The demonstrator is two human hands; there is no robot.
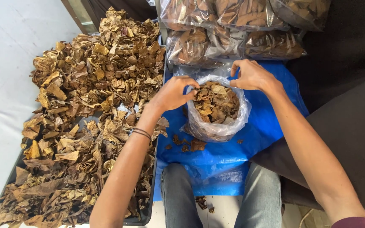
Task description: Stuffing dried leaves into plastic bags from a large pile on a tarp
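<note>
A clear plastic bag (216, 126) filled with dry brown leaves (216, 101) stands open on a blue tarp (267, 126) in front of my knees. My left hand (173, 93) pinches the bag's rim on its left side. At the right side of the rim my right hand (252, 76) grips the plastic with bent fingers. Both hands hold the mouth of the bag apart.
A big heap of dry brown leaves (85, 118) fills a dark tray (146, 217) on my left. Several sealed clear bags of leaves (233, 29) lie at the back. A dark cloth (347, 93) covers the right side. Loose leaf bits (191, 145) lie on the tarp.
</note>
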